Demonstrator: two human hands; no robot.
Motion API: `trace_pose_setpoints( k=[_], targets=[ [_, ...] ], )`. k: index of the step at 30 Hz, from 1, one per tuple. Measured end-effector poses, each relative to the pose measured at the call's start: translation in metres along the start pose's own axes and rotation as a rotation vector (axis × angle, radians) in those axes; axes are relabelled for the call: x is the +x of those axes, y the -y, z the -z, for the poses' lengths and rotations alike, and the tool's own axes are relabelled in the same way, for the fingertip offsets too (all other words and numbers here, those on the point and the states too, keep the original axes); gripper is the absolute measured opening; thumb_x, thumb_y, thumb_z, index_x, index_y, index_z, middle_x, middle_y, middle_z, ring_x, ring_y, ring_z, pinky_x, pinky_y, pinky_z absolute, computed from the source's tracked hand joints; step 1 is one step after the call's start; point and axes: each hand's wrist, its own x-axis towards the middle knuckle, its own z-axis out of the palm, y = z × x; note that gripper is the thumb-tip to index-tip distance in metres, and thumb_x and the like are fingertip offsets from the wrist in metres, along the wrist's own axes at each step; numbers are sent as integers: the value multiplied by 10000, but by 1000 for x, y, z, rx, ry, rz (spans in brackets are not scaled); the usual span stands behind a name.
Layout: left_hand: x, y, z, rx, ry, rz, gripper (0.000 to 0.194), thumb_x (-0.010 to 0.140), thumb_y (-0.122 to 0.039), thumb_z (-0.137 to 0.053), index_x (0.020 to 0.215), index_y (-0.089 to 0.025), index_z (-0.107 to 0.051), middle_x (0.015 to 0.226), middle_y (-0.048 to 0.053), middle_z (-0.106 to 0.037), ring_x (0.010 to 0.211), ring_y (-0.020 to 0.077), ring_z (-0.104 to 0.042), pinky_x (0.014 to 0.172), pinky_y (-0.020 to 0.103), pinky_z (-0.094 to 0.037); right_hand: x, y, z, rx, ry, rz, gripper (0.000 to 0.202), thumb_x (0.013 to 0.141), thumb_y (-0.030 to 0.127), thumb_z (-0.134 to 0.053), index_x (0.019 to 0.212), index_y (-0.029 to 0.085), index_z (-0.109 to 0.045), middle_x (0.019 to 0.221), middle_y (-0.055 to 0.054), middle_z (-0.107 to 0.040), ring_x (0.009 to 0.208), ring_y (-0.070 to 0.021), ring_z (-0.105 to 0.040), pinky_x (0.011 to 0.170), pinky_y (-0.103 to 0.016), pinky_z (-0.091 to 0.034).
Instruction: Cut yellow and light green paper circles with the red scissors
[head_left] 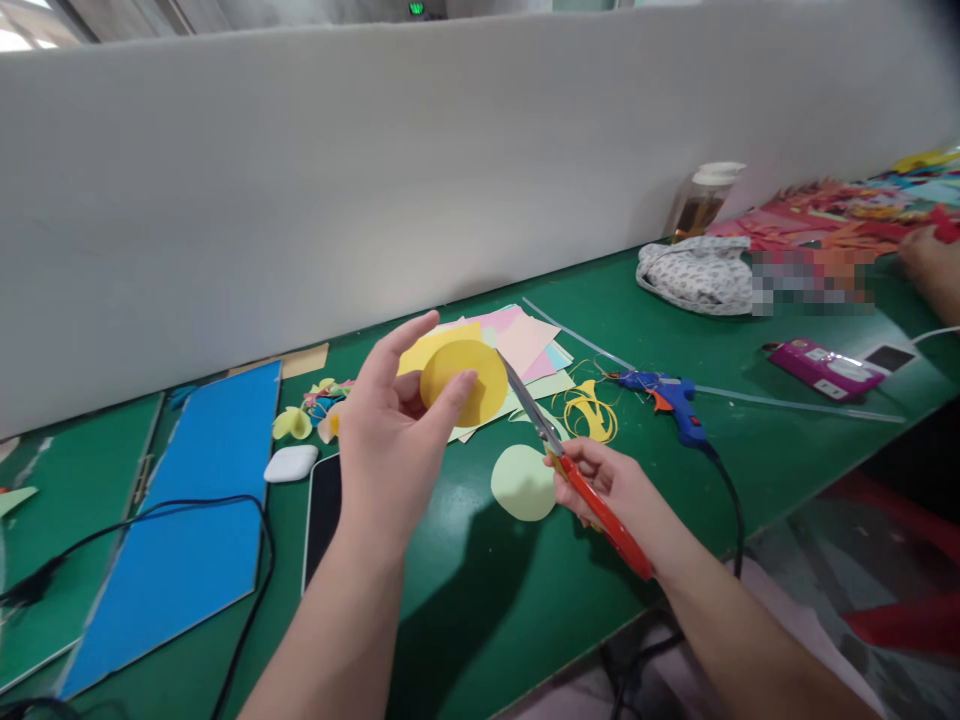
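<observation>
Between the thumb and fingers of my left hand [397, 420] is a yellow paper circle [474, 402], held up above the table. My right hand [611, 485] grips red-handled scissors [592, 495], whose blades point up and left with the tips at the circle's right edge. Below them a pale green paper circle [521, 485] lies on the table, close to my right hand. Behind the yellow circle, a stack of coloured paper sheets [529, 345] is partly covered by it. Curly yellow paper scraps [592, 412] lie right of the stack.
A blue glue gun [671, 395] with a black cord lies to the right. Leftward are a blue board [195, 510], a white case [291, 463], a phone [321, 520] and small paper flowers [296, 420]. A co-worker's hand [934, 265] reaches among paper pieces at far right.
</observation>
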Motion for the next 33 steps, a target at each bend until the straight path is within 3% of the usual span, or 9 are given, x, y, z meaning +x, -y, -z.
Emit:
trace_pose_setpoints(
  k=[26,33],
  targets=[
    [2,1,2,0,-14,15,505,770,-268,-729,1261,-252,-611,761,2,-712,716,174,-704,581,250,-591,-2,0,2,17,26,-16,376,614,379,-858,838,192,-621,666,51,-560,511,-68,-435,437,-204,-326],
    [0,-1,3,1,8,1,483,783,-276,-714,1253,-238,-610,769,6,-714,709,176,-708,588,257,-598,0,-4,2,-13,27,2,413,618,441,-849,869,196,-631,682,42,-557,532,-83,-452,482,-224,-375]
  ],
)
